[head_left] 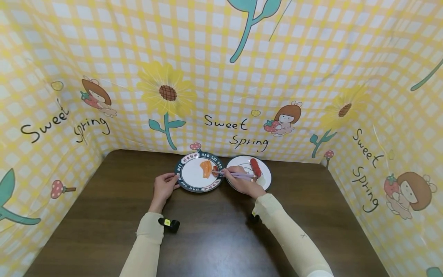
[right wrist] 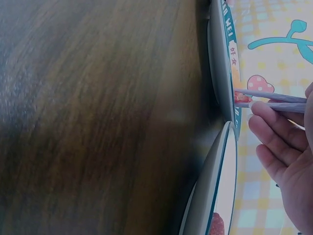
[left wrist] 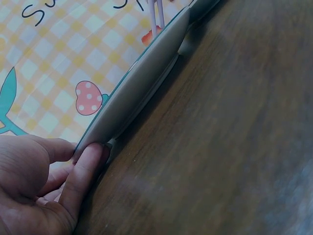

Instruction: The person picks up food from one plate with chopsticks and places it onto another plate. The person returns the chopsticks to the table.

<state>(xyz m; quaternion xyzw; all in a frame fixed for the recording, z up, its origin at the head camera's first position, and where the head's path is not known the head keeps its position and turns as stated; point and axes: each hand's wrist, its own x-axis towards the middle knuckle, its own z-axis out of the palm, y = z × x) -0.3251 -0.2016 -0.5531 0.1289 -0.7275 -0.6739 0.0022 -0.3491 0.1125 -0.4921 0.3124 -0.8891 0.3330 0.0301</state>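
Observation:
My left hand (head_left: pixel 164 188) pinches the near-left rim of a white plate (head_left: pixel 190 171) with a dark green lettered border; the left wrist view shows the thumb against its rim. On this plate lie an orange food piece (head_left: pixel 206 169) and a smaller reddish piece (head_left: pixel 215 169). Lilac chopsticks (head_left: pixel 242 176) are held in my right hand (head_left: pixel 247 186), above a second white plate (head_left: pixel 267 169). Their tips touch the reddish piece, seen between them in the right wrist view. A red sausage-like piece (head_left: pixel 255 167) and a whitish piece (head_left: pixel 262 181) lie on the second plate, partly behind the hand.
Both plates stand side by side at the back edge of a dark wooden table (head_left: pixel 207 227). Yellow checked cloth (head_left: pixel 221 96) with printed flowers and figures rises behind the table and along both sides.

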